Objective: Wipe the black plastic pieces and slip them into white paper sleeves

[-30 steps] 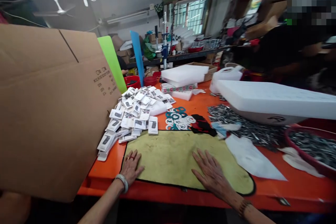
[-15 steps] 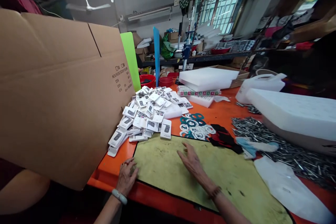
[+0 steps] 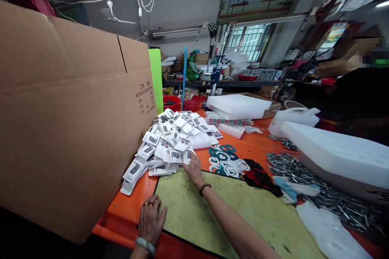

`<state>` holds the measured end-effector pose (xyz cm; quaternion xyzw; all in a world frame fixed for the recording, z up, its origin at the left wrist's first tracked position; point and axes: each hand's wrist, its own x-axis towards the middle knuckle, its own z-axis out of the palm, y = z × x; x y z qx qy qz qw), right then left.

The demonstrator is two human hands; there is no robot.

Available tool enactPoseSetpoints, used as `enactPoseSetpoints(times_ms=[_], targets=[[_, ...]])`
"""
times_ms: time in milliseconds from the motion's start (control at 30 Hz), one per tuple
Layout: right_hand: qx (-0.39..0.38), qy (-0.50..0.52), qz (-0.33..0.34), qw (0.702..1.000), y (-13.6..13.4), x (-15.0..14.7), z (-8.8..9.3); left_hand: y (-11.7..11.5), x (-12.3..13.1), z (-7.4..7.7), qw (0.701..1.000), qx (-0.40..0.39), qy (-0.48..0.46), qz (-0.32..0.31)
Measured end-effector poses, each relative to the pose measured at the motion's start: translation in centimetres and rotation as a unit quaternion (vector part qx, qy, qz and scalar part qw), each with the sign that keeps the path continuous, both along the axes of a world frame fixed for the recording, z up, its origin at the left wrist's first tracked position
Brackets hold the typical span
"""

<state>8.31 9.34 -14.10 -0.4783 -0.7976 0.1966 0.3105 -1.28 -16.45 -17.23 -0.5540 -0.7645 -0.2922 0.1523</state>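
Note:
A heap of small white boxes (image 3: 164, 145) with dark pictures printed on them lies on the orange table, left of centre. At the heap's near right edge, my right hand (image 3: 193, 168) has its fingers on a white box (image 3: 187, 157), closed around its lower edge. My left hand (image 3: 151, 218) rests at the front left edge of the green-yellow mat (image 3: 231, 214), fingers apart and holding nothing. A ring and a pale bracelet are on it.
A large cardboard box (image 3: 75, 117) stands at the left. Teal and white rings (image 3: 226, 160), black-red gloves (image 3: 261, 178), metal pins (image 3: 288, 170) and white foam blocks (image 3: 337, 141) lie right of the heap. A dark-clothed person (image 3: 358, 97) is at the far right.
My right hand has moved left and forward from above the mat to the white box at the heap's edge. My left hand stays near the mat's edge. The view has tilted up.

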Motion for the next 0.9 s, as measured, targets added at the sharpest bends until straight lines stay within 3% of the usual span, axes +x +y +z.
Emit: enactPoseSetpoints(times_ms=[100, 233, 533, 667, 733, 833, 900], targets=[[-0.025, -0.013, 0.033, 0.999, 0.6, -1.0, 1.0, 0.0, 0.0, 0.2, 1.0, -0.02, -0.012, -0.001], [-0.041, -0.015, 0.052, 0.998, 0.8, -0.9, 1.0, 0.0, 0.1, 0.3, 0.999, -0.032, -0.016, 0.001], [-0.038, 0.012, 0.066, 0.997, -2.1, 3.9, 0.6, 0.0, -0.2, 0.6, 0.999, -0.037, -0.02, -0.004], [-0.033, 0.039, 0.078, 0.996, -6.2, 8.8, 0.3, 0.3, -0.5, 0.6, 0.999, -0.027, -0.045, -0.015], [-0.013, 0.074, 0.06, 0.995, -9.2, 12.1, -0.1, -0.7, -0.4, 0.4, 0.997, 0.006, -0.075, -0.02], [-0.022, 0.123, -0.007, 0.992, -15.0, 18.2, -1.1, -4.8, 0.5, 0.2, 0.989, 0.048, -0.141, -0.015], [-0.077, 0.129, -0.058, 0.987, -19.4, 22.7, -2.0, -8.7, 1.6, 0.3, 0.983, 0.007, -0.181, -0.005]])
